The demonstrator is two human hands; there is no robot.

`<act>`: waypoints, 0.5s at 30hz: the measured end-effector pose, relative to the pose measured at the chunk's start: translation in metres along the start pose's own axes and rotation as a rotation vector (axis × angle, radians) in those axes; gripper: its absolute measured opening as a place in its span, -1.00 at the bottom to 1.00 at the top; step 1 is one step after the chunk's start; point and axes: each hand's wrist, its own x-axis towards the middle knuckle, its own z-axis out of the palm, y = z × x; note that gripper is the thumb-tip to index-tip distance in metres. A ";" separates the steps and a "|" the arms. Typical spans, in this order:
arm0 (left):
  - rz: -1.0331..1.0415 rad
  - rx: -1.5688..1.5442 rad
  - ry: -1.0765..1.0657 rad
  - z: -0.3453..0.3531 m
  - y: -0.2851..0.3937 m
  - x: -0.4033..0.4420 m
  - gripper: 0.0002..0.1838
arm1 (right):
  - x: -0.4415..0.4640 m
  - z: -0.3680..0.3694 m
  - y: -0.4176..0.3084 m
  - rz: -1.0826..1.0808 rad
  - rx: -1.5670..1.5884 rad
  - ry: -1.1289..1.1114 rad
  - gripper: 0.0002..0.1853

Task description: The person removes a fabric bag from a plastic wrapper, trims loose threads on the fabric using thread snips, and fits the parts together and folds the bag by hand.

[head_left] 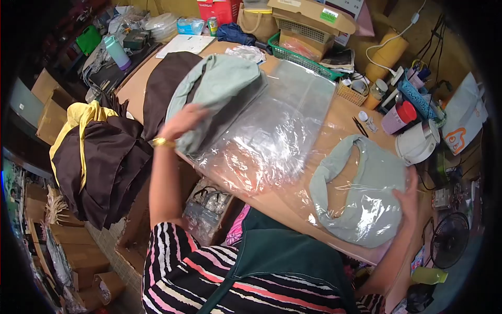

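Note:
My left hand [184, 121], blurred by motion, is at a grey-green cloth bag [230, 70] at the table's left; its grip cannot be made out. Beneath that bag lies dark brown cloth [162, 81]. Clear plastic sleeves [272, 136] spread across the middle of the table. At the right, another grey-green cloth bag [374, 196], with a curved strap and an oval opening, lies flat inside clear plastic. My right hand [409, 194] grips this plastic-covered bag at its right edge, thumb on top, the other fingers partly hidden.
Dark brown cloth pieces with a yellow one [78, 118] hang off the left side. Along the back stand a green basket [298, 55] and a cardboard box [314, 15]. Tweezers [360, 126], a pink cup [398, 118] and a white roll [417, 142] are at right. A fan [449, 238] stands beyond.

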 end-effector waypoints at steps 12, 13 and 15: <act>0.244 0.647 1.742 -0.116 0.004 -0.360 -0.49 | 0.153 0.233 -0.367 -0.733 0.063 -0.559 -0.60; 0.187 0.478 1.684 -0.111 0.005 -0.363 -0.52 | 0.161 0.257 -0.381 -0.750 0.114 -0.523 -0.60; 0.128 0.283 1.536 -0.108 -0.014 -0.361 -0.61 | 0.176 0.300 -0.398 -0.754 0.208 -0.407 -0.60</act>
